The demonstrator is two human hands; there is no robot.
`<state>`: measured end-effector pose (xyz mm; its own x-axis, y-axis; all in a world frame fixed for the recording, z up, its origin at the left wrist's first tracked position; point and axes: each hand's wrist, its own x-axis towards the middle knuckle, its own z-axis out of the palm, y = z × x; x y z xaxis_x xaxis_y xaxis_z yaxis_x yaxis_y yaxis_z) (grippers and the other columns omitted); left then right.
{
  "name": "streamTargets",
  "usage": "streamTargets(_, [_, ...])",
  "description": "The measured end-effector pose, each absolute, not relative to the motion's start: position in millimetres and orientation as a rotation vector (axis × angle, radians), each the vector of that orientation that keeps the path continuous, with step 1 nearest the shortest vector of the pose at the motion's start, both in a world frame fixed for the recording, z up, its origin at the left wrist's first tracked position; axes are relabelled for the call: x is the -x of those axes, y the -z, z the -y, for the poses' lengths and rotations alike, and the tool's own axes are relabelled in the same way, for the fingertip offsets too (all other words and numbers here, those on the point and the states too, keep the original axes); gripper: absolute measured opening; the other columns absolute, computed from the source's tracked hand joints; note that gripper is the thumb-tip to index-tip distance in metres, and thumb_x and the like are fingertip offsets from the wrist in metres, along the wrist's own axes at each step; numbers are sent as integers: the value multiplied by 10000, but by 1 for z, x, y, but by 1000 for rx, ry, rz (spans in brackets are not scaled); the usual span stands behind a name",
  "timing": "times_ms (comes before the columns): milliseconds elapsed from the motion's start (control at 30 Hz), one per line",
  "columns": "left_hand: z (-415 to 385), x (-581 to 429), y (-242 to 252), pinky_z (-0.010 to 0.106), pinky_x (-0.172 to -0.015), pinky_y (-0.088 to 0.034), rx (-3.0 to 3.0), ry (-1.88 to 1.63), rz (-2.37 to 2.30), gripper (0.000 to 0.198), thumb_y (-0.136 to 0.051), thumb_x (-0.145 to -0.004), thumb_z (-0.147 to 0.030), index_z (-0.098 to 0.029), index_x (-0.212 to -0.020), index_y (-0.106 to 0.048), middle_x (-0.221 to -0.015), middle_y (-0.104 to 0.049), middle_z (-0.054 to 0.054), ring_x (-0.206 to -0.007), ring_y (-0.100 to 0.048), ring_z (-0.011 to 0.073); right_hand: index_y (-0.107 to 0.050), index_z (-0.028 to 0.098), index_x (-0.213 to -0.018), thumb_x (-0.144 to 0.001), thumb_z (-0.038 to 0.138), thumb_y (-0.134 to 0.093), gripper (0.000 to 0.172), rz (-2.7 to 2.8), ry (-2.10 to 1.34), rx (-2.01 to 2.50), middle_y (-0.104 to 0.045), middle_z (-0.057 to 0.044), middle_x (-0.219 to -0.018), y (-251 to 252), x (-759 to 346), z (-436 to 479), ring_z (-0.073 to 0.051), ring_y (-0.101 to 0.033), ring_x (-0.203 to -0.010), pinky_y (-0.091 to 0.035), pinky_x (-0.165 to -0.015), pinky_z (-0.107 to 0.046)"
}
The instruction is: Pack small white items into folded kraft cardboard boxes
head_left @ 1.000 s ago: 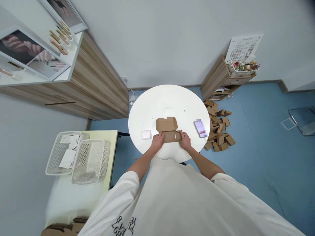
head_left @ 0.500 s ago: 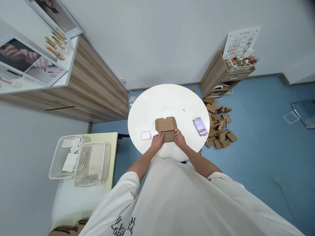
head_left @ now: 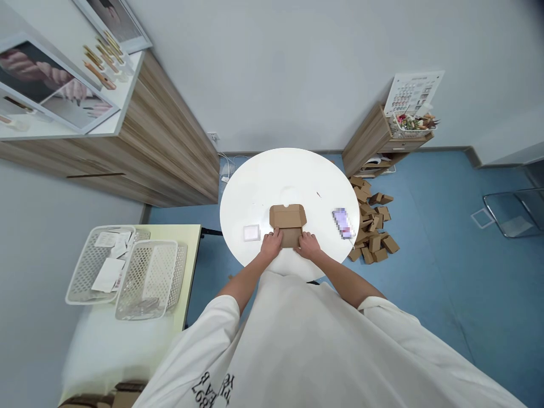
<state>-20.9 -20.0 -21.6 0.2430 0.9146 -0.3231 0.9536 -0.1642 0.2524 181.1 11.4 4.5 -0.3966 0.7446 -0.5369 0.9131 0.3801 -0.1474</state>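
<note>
A small brown cardboard box point(head_left: 289, 218) lies on the white oval table point(head_left: 255, 181) in front of me, its lid flap raised toward the far side. My left hand point(head_left: 271, 243) grips the box's left side, thumb at the inner edge. On the opposite side my right hand point(head_left: 308, 245) holds the right wall, fingers bent around it. The undersides of both hands are hidden. Left of the box sits a small white square item point(head_left: 251, 233). A phone with a blurred screen point(head_left: 343, 223) lies to the right, with a cable at its lower end.
Many folded cardboard boxes point(head_left: 376, 226) are heaped on the floor to the right. White plastic baskets point(head_left: 147, 277) stand on a side table at left. A wooden cabinet point(head_left: 170, 141) and a small shelf unit point(head_left: 369, 141) stand along the wall.
My right hand has shifted slightly down along the box's right side. The box stays in place with its lid still raised. The camera view has tilted a little.
</note>
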Motion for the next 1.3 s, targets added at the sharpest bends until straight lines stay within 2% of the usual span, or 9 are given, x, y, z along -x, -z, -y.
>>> streamTargets(167, [21, 22, 23, 453, -972, -405, -2099, 114, -1712, 651, -694, -808, -208, -258, -1382, -390, -1592, -282, 152, -1217, -530, 334, -573, 143, -1250, -909, 439, -601, 452, -2231, 566, -1419, -508, -203, -1282, -11, -177, -14, -355, -456, -1179, -372, -987, -465])
streamTargets(267, [23, 23, 24, 454, -982, -397, -2086, 78, -1705, 640, -700, -801, -187, -242, -1369, -411, -1594, -276, 156, -1228, -518, 336, -484, 179, -1339, -914, 345, -603, 472, -2287, 559, -1443, -399, -184, -1441, -15, -180, -14, -329, -459, -1180, -400, -961, -428])
streamTargets(367, [24, 23, 24, 457, -989, -391, -2087, 49, -1704, 617, -697, -802, -176, -233, -1356, -431, -1599, -269, 155, -1237, -504, 339, -304, 212, -1498, -894, 241, -607, 676, -2325, 592, -1398, -209, -159, -1595, -16, -181, -16, -309, -461, -1190, -409, -959, -405])
streamTargets(433, [26, 25, 22, 457, -986, -395, -2102, 51, -1700, 619, -699, -804, -187, -231, -1361, -431, -1606, -262, 148, -1233, -503, 341, -172, 213, -1565, -887, 206, -600, 801, -2316, 615, -1378, -166, -156, -1622, -15, -179, -18, -304, -467, -1197, -403, -975, -396])
streamTargets(600, [34, 47, 13, 432, -1012, -398, -2079, -94, -1693, 501, -562, -918, -249, -234, -1396, -413, -1551, -360, 126, -1231, -511, 301, -46, 196, -1603, -885, 192, -582, 897, -2276, 616, -1370, -195, -154, -1625, -13, -176, -22, -306, -472, -1211, -387, -1009, -390])
streamTargets(733, [39, 83, 10, 426, -1016, -411, -1719, -261, -2111, 395, -402, -996, -290, -194, -1378, -426, -1412, -477, 160, -1265, -493, 299, -35, 215, -1607, -889, 204, -582, 903, -2286, 616, -1362, -195, -149, -1628, -12, -177, -23, -306, -474, -1214, -385, -1009, -393])
streamTargets(833, [34, 107, 16, 460, -994, -425, -1249, -259, -2415, 431, -435, -987, -366, -152, -1360, -406, -1370, -487, 200, -1260, -503, 339, -36, 209, -1608, -890, 207, -584, 903, -2287, 600, -1372, -204, -157, -1623, -11, -177, -22, -304, -481, -1208, -392, -998, -387])
streamTargets(1133, [9, 125, 36, 442, -951, -443, -777, -171, -2293, 463, -696, -834, -378, -209, -1195, -460, -1291, -575, 177, -1251, -540, 363, 42, 232, -1610, -868, 203, -596, 980, -2349, 591, -1386, -227, -141, -1620, -5, -179, -20, -307, -514, -1149, -420, -963, -396])
streamTargets(1300, [18, 126, 31, 365, -883, -468, -778, -446, -2187, 221, -634, -878, -298, -234, -1054, -516, -1074, -677, 88, -1070, -643, 268, 30, 259, -1614, -840, 167, -599, 1001, -2375, 644, -1418, -257, -133, -1612, -1, -181, -20, -321, -522, -1149, -422, -945, -407])
